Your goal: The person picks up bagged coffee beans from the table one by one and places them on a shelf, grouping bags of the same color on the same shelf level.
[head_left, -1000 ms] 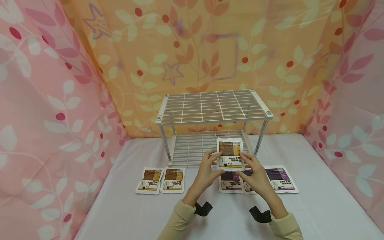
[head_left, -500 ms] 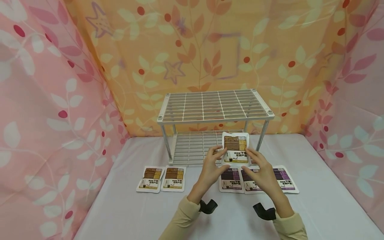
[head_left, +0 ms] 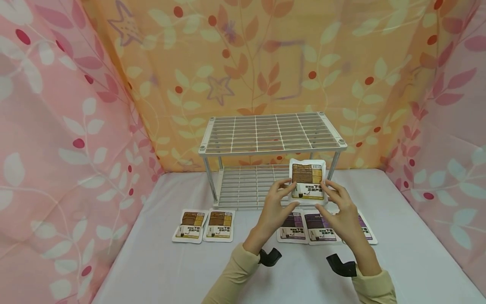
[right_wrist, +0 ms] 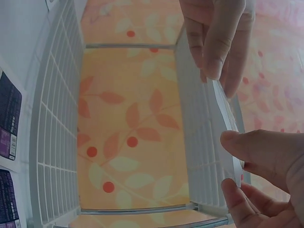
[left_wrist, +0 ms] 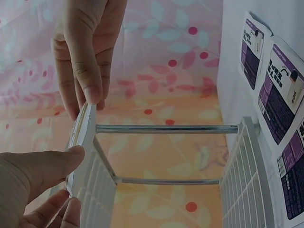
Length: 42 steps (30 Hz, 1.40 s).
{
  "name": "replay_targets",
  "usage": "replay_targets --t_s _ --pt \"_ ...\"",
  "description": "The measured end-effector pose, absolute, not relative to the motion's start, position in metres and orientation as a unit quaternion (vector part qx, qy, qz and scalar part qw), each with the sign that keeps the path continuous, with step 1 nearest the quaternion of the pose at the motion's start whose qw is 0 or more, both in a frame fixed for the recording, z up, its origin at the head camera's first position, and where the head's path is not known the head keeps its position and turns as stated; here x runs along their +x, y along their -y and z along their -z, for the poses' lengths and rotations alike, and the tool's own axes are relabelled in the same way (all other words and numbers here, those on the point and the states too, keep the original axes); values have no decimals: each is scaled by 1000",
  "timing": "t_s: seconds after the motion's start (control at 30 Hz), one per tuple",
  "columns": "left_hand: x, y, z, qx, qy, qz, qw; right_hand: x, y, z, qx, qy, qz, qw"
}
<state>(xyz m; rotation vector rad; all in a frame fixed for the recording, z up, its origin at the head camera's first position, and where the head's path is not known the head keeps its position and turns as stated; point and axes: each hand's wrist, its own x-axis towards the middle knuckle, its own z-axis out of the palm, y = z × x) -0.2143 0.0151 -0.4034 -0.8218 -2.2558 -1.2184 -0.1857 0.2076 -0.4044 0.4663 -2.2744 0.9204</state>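
A white pouch with a brown and yellow label [head_left: 308, 179] is held up in front of the rack's right side. My left hand [head_left: 276, 207] pinches its left edge between thumb and fingers, and my right hand [head_left: 343, 213] pinches the right edge. Edge-on in the left wrist view, the pouch [left_wrist: 81, 137] spans from one hand to the other. The right wrist view likewise shows the pouch [right_wrist: 223, 123] between both hands. Behind it stands a two-tier white wire rack [head_left: 265, 133] with metal posts.
Two brown-labelled pouches [head_left: 219, 226] lie side by side on the white table [head_left: 159, 270], left of the hands. Three purple-labelled pouches [head_left: 291, 228] lie in a row at the right, partly hidden by the right hand. Patterned cloth [head_left: 243, 55] surrounds the table.
Both hands have carried the pouch up and to the right, from before the lower shelf toward the rack's right front post. The pouches on the table stay put.
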Motion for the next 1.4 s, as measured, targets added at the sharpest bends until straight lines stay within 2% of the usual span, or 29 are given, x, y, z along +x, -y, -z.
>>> replay_targets --t_s 0.27,0.57,0.9,1.4 --pt "-214 -22 399 -318 812 416 257 -181 -211 394 185 847 -357 348" --pt "-210 -28 392 -337 803 415 263 -175 -214 386 194 823 -372 382" --pt "-202 -32 383 -352 791 414 283 -169 -219 382 191 821 -370 391" --pt "-209 -39 367 -366 779 388 329 -178 -222 369 204 800 -376 421"
